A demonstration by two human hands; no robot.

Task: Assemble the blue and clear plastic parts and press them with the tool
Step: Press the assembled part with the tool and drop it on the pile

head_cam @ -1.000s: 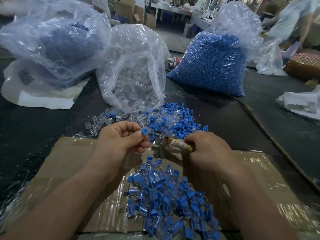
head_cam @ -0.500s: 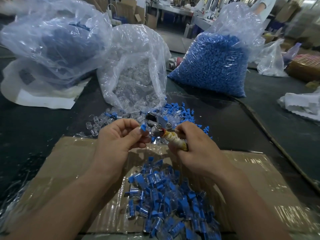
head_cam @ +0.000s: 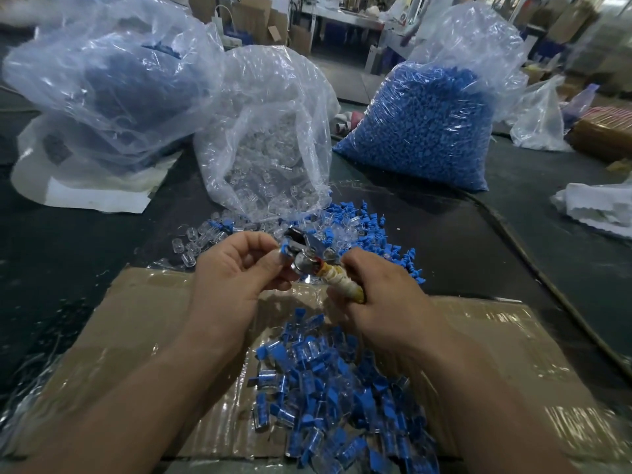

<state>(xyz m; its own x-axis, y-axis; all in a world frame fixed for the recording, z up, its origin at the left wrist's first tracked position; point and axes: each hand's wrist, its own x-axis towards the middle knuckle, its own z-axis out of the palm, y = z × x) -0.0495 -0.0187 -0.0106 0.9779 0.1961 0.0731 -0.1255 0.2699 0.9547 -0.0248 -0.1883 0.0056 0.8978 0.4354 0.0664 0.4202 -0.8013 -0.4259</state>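
Dim overhead light is being reflected as glare off the clear bag point(head_cam: 270, 138); frame edges are being warped, blurred.

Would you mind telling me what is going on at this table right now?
A person is putting small plastic pieces together. The left hand pinches a blue part at the metal head of the tool, which the right hand grips by its wrapped handle. Assembled pieces lie heaped on the cardboard below the hands.
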